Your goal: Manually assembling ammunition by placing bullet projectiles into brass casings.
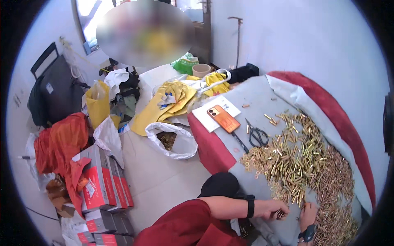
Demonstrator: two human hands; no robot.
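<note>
My left hand [277, 210] is curled around several small brass-coloured pieces, whose dark ends show at the fingers. My right hand [308, 215] rests just beside it on the grey table cover, fingers bent and pressed together at the edge of the pile; what they grip, if anything, is too small to make out. Before both hands lies a spread of shiny brass-coloured tubes [293, 164]. Duller copper-coloured rods [336, 184] are heaped along the right. Small brass rings [257, 159] are scattered at the left of the pile.
Black-handled scissors [258, 136], an orange phone [223, 118] and a white paper [201, 117] lie farther up the table. On the floor are a white sack [186, 147] with small metal pieces, yellow sacks [164, 100] and red-grey boxes [98, 180]. A blurred area covers the doorway.
</note>
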